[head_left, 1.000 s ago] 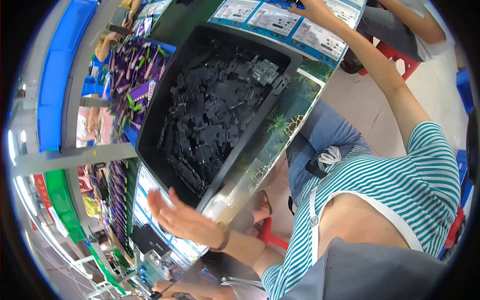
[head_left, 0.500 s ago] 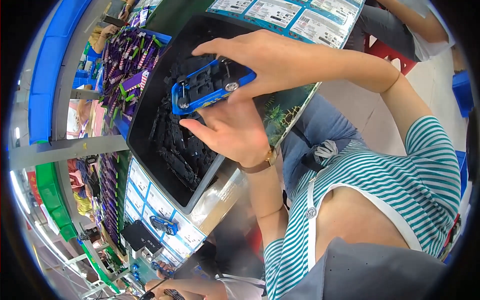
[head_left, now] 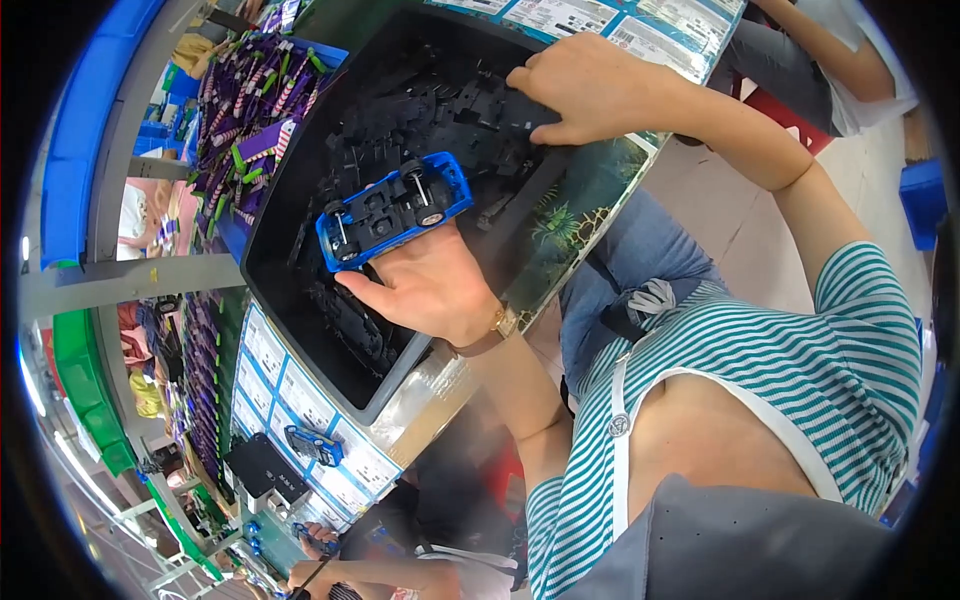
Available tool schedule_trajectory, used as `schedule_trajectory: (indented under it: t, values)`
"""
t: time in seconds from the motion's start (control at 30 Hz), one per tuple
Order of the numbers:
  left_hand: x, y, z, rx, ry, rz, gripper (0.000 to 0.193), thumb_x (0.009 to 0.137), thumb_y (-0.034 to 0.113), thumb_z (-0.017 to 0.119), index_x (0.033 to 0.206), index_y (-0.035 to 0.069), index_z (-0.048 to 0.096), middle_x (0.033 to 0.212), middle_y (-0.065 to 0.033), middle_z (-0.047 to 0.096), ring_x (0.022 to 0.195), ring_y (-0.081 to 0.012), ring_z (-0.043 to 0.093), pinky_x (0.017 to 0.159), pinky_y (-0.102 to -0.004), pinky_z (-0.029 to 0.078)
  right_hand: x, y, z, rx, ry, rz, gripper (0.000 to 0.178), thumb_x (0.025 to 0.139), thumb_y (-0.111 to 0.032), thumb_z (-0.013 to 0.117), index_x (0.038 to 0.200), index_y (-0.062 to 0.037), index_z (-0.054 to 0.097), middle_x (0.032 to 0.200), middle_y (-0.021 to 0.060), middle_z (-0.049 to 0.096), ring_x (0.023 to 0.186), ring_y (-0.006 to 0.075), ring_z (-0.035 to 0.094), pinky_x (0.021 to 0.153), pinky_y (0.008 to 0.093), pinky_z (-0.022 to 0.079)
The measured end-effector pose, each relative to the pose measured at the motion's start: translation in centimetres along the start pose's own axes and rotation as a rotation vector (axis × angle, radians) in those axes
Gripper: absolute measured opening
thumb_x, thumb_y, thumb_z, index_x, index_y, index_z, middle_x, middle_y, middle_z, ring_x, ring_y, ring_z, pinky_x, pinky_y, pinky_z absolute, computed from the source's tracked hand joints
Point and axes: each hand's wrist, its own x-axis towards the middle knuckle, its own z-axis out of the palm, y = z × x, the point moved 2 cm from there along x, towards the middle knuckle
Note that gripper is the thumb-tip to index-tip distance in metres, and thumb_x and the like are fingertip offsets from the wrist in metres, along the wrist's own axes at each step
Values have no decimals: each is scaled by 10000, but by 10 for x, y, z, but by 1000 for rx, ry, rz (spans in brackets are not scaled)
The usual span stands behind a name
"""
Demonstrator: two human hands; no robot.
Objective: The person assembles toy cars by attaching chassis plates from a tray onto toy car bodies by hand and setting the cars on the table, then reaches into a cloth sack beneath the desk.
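On the upturned palm and fingers of my left hand (head_left: 425, 290) lies a blue toy car (head_left: 392, 212), underside up. Its black inner base, wheels and metal axles show, and my thumb rests along its near edge. My right hand (head_left: 590, 88) is to the right, apart from the car, with thumb and forefinger spread and nothing visible between them. It hangs over the right side of a black bin (head_left: 262, 250). Loose black plastic parts (head_left: 440, 120) fill much of that bin beneath both hands; my right hand's other fingers are partly hidden.
Printed card sheets (head_left: 290, 385) lie beside the bin, with another blue toy car (head_left: 314, 445) and a black box (head_left: 265, 470) on them. A heap of purple striped pieces (head_left: 250, 110) is at upper left. Other people's hands (head_left: 320, 540) work at lower left.
My right hand has let go of the toy car and moved right over the black parts. My left hand, still carrying the car, has shifted a little left and nearer.
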Motion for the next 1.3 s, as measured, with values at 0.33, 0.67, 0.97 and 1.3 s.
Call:
schedule_trajectory:
  t: [0.33,0.67,0.97,1.3]
  values:
    - [-4,4,2,-17,13,-30,687,929,605,373,1401,109,420,1441,-151,412,1321,-364,380,1072,-619,232,-16,-10,-19,308,664,-273,561,752,-161,710,1273,-45,537,1072,136,610,974,319,611,827,393,512]
    - [-4,0,8,-107,-98,-88,784,901,630,441,1428,54,357,1442,-171,398,1310,-330,403,1086,-514,311,8,-60,-27,715,713,-415,516,701,-120,733,1192,-44,595,1134,135,616,1026,313,607,897,356,493]
    - [-9,7,9,-117,-80,-131,779,896,670,418,1412,87,404,1394,-136,453,1267,-307,436,1079,-498,318,18,-32,-26,529,994,-702,565,785,-203,736,1275,-11,529,1219,181,555,1052,308,585,850,362,500]
    - [-7,1,10,-79,-98,-124,828,856,634,540,1408,39,373,1389,-146,448,1283,-310,424,1096,-473,317,6,-74,-24,806,682,-414,515,705,-128,724,1190,-14,593,1208,157,589,1117,319,573,961,373,463]
